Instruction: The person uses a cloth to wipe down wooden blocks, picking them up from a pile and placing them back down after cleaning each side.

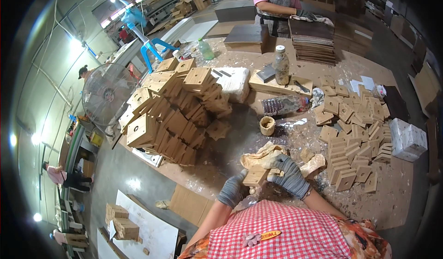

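Close in front of my checked apron, my left hand [232,190], in a grey glove, grips one side of a small wooden block [255,176]. My right hand [290,176], gloved too, is closed at the block's other side, with a crumpled tan cloth [262,156] bunched under its fingers. The cloth spreads just beyond the block. Where exactly the right fingertips press is partly hidden. A small tan cup [267,125] stands beyond the cloth. Another crumpled tan rag [312,165] lies to the right of my right hand.
Tall stacks of wooden blocks [170,129] stand left; many loose square blocks [355,134] lie right. A plastic bottle [284,105] lies on its side, near an upright jar [281,67]. A fan [108,94] is far left. Across the table [387,203], a person handles stacked dark boards [314,42].
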A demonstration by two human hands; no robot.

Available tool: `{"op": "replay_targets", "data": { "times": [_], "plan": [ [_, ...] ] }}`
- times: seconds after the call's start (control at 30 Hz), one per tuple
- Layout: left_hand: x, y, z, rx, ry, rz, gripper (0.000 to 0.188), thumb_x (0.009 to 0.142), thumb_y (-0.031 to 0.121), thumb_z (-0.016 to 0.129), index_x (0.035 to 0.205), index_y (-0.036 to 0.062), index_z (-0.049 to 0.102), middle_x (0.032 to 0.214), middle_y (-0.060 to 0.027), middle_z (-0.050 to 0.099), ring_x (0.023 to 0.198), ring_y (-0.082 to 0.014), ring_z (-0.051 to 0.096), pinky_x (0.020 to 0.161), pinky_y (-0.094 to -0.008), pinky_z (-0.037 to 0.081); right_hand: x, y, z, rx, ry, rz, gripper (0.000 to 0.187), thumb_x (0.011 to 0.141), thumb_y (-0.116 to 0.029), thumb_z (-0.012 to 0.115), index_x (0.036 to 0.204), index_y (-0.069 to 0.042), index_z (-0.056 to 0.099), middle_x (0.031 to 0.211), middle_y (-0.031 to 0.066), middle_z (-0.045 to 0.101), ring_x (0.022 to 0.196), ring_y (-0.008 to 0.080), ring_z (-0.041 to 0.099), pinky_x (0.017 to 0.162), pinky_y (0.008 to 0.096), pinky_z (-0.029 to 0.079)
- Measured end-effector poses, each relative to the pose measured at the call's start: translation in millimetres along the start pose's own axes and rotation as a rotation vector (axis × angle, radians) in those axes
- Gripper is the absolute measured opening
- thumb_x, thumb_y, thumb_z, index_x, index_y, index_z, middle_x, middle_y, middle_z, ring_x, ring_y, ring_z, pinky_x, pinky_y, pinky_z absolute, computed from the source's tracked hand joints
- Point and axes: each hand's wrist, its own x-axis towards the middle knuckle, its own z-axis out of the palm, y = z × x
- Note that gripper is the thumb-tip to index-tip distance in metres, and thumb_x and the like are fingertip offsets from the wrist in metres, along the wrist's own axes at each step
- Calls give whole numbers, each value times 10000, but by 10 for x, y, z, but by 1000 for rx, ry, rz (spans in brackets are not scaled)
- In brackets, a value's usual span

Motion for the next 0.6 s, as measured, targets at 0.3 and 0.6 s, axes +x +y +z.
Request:
{"op": "replay_targets", "data": {
  "times": [0.3, 0.6],
  "plan": [
    [-302, 142, 205, 407, -27, 153, 637, 929, 545, 376, 1191, -19, 518, 821, -113, 626, 662, -178, 589, 588, -300, 490, -20, -10, -140, 497, 3, 571, 334, 783, -306, 719, 908, -3, 653, 759, 47, 638, 669, 113, 586, 632, 249, 487],
    [-398, 188, 192, 458, -23, 291, 531, 947, 459, 419, 1117, -22, 568, 727, -91, 621, 628, -176, 585, 603, -289, 483, -104, -83, -139, 767, 8, 762, 283, 826, -308, 680, 831, -30, 633, 642, 44, 635, 515, 100, 585, 487, 212, 477]
  ]
}}
